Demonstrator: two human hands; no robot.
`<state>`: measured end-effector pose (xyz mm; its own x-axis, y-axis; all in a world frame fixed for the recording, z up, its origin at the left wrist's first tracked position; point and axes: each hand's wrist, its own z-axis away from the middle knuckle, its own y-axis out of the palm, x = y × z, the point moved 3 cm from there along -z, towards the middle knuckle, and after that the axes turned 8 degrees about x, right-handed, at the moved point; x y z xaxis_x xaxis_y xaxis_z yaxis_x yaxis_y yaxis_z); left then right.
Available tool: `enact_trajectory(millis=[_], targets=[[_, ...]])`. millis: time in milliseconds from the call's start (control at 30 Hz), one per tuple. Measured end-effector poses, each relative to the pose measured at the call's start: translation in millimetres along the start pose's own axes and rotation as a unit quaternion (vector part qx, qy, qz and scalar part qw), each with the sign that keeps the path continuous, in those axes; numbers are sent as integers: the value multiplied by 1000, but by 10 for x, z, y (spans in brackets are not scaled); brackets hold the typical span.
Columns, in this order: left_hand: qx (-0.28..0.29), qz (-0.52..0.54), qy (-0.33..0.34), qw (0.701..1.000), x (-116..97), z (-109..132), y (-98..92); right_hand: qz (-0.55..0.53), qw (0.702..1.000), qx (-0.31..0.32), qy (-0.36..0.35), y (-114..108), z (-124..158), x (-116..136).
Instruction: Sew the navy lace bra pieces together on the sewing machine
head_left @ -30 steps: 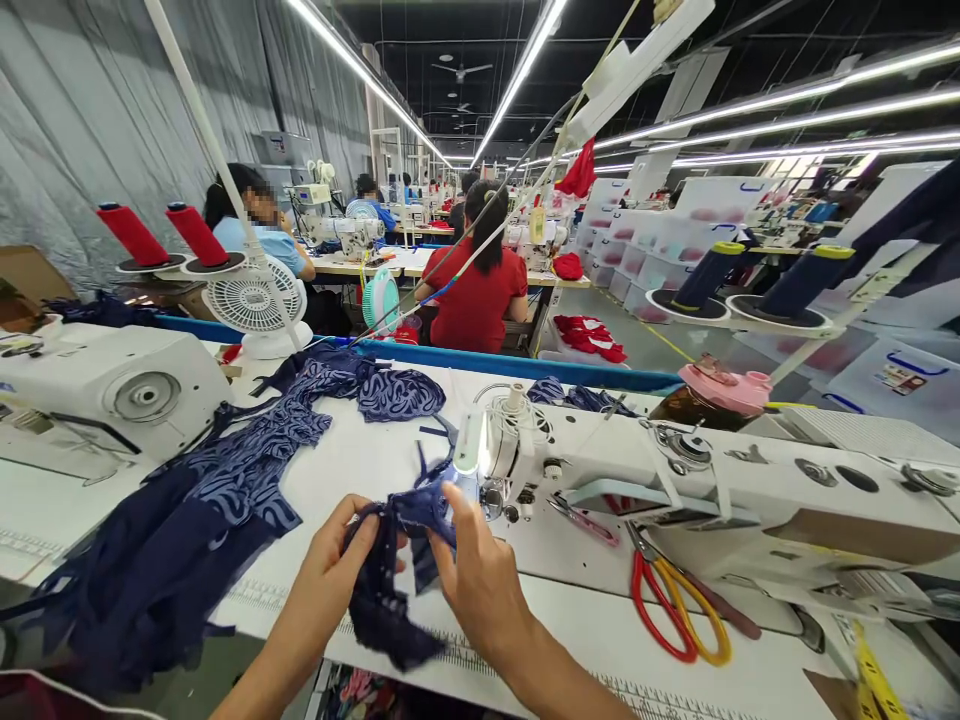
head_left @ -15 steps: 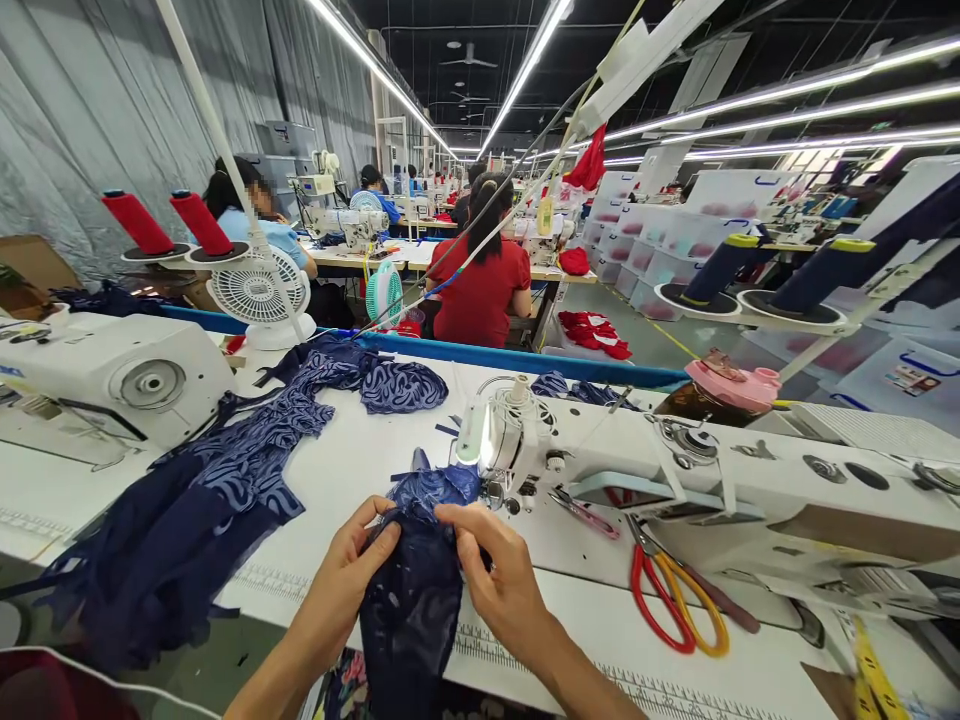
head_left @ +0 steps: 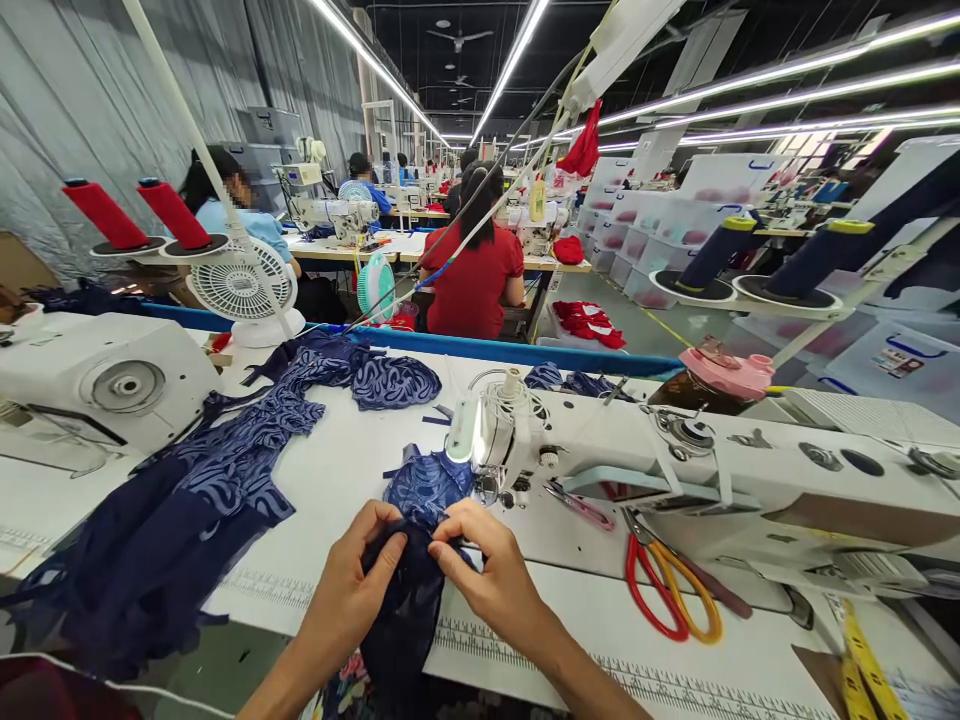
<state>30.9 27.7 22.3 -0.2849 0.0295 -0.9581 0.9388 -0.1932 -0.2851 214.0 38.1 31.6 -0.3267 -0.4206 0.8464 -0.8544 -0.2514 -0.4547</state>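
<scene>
A navy fabric piece point(head_left: 409, 600) with a swirl-patterned upper part runs from under the sewing machine's lit head down over the table's front edge. My left hand point(head_left: 352, 580) pinches its left side between thumb and fingers. On the opposite side my right hand point(head_left: 487, 570) also grips the cloth, its thumb and fingertips close to the left ones. Just beyond both hands, the patterned part lies by the needle area of the white sewing machine point(head_left: 600, 445). The fingertips hide the exact edges being held.
Red-and-orange-handled scissors point(head_left: 660, 590) and pink-handled snips point(head_left: 589, 508) lie right of my hands. More navy patterned cloth point(head_left: 225, 480) spreads at left. A yellow tape measure point(head_left: 862, 665) sits at lower right. Beyond the blue-edged table, a person in red point(head_left: 472, 265) sits facing away.
My right hand has shifted its grip on the cloth, thumb now nearer the left fingertips. The fabric is bunched more between the hands. The camera view has turned slightly.
</scene>
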Motion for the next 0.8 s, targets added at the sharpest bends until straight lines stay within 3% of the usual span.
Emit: enact_trajectory(millis=[100, 267, 367, 500, 633, 800], targets=[[-33, -86, 59, 994, -23, 4, -33, 1, 1000, 26, -9, -13, 7, 8], [43, -220, 192, 955, -114, -31, -24, 17, 997, 68, -14, -39, 23, 16], [26, -260, 225, 939, -166, -65, -41, 10, 997, 70, -17, -54, 24, 14], [10, -242, 220, 945, -181, -93, -54, -35, 998, 50, -1, -60, 37, -40], [25, -213, 176, 961, -122, -104, -33, -100, 993, 12, 63, -40, 52, -141], [16, -204, 161, 966, -96, -103, -11, -147, 983, 20, 103, 6, 13, -170]])
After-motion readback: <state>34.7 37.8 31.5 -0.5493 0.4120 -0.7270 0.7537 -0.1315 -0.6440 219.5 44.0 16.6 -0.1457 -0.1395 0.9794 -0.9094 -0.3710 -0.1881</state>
